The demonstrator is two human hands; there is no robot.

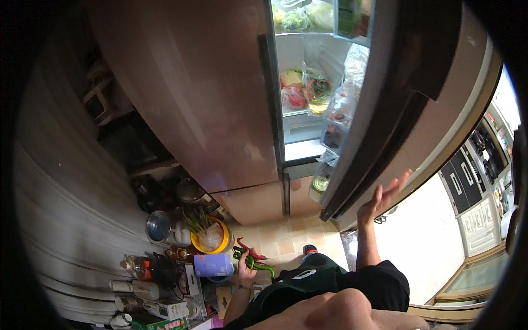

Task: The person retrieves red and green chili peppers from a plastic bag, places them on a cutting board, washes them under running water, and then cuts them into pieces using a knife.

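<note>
My left hand (246, 268) is closed around several green and red chili peppers (258, 264), low and left of centre, beside a purple box (213, 265). My right hand (383, 198) is raised with its fingers apart, empty, by the lower edge of the refrigerator door (396, 136). That door stands ajar. Inside the lit refrigerator, bagged vegetables (318, 88) and a bagged red item (294, 97) lie on a shelf. Door bins hold plastic bags (343, 103) and a can (320, 183). The other refrigerator door (198, 95) is closed.
A yellow-rimmed bucket (225, 235) with green stalks stands on the floor at the left. Around it are a metal pot (158, 226), bottles (134, 266) and boxes (166, 309). At the right, a doorway shows kitchen cabinets (476, 222) and a built-in oven (460, 177).
</note>
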